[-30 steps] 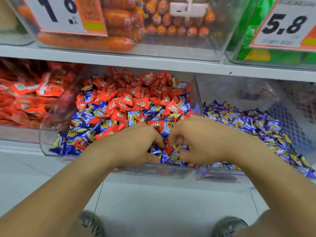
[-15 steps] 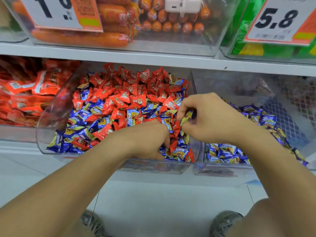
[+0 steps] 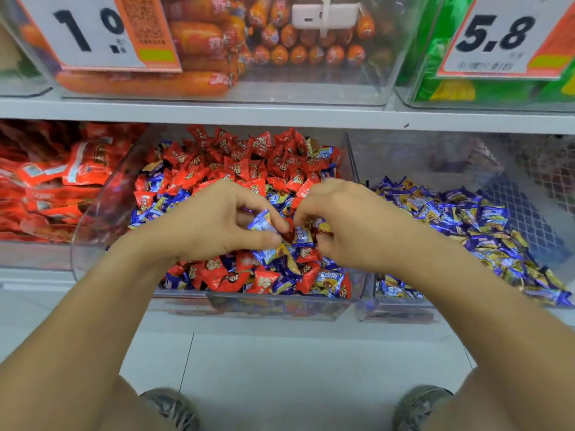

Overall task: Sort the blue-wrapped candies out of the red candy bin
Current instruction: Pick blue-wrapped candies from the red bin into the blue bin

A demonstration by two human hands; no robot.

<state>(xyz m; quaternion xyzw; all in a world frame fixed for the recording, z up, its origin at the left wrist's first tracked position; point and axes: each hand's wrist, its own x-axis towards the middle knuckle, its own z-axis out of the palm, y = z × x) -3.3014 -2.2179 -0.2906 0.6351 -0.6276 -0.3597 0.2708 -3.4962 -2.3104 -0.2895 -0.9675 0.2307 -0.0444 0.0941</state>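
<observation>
The clear red candy bin (image 3: 280,304) in the middle of the lower shelf holds red-wrapped candies (image 3: 249,163) mixed with blue-wrapped ones (image 3: 326,279). My left hand (image 3: 214,227) hovers over the pile and pinches one blue-wrapped candy (image 3: 262,221) between thumb and fingers. My right hand (image 3: 354,225) is just to its right. Its fingers curl down into the pile around another blue-wrapped candy (image 3: 303,237). The bin to the right (image 3: 367,303) holds a heap of blue-wrapped candies (image 3: 466,219).
A bin of red packets (image 3: 46,188) sits to the left. The upper shelf (image 3: 280,115) carries a bin of orange sausages (image 3: 199,42) and green packs (image 3: 451,88), with price tags. Grey tiled floor (image 3: 295,368) and my shoes are below.
My right hand, which had lifted toward the right bin, is back over the red bin's pile. My left hand has risen out of the pile with a blue candy pinched.
</observation>
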